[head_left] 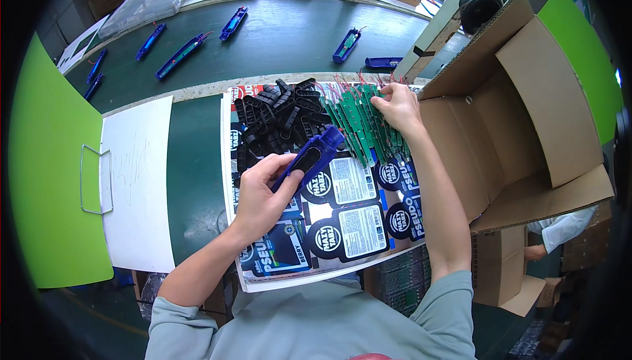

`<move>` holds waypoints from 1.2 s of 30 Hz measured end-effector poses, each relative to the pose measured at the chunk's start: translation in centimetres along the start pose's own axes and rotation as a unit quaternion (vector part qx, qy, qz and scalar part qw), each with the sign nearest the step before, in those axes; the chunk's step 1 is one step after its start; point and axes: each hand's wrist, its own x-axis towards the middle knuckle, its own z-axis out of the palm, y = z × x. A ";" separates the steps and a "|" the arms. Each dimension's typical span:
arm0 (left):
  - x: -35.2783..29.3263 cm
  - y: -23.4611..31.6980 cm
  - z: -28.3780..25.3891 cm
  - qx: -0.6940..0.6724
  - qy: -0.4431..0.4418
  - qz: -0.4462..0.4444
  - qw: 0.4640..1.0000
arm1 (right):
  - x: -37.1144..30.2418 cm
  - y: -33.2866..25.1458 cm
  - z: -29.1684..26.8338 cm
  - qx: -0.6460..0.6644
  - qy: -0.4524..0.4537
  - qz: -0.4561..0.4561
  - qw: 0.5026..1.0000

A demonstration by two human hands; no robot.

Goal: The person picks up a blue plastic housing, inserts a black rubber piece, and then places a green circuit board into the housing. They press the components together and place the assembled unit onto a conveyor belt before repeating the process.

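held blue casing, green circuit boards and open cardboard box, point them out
Blue casing (pixel 324 145): head view, upper body
Green circuit boards (pixel 357 123): head view, middle of the pile
Open cardboard box (pixel 517 119): head view, inner wall

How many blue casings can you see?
8: one blue casing in the left hand; on the green belt, two casings far left, three casings nearer centre, two casings right of centre. Others may be hidden.
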 end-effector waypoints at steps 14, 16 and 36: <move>0.1 -0.3 -0.1 -0.008 0.006 -0.014 1.000 | -4.5 -0.7 -1.8 0.162 0.128 -0.082 0.975; 0.1 -0.2 -0.3 -0.008 0.003 -0.017 1.000 | -6.6 -1.8 -2.6 0.198 0.099 -0.085 0.971; 0.5 0.9 -0.9 -0.148 -0.058 -0.060 0.985 | -15.3 -6.2 -4.7 0.358 0.040 -0.184 0.915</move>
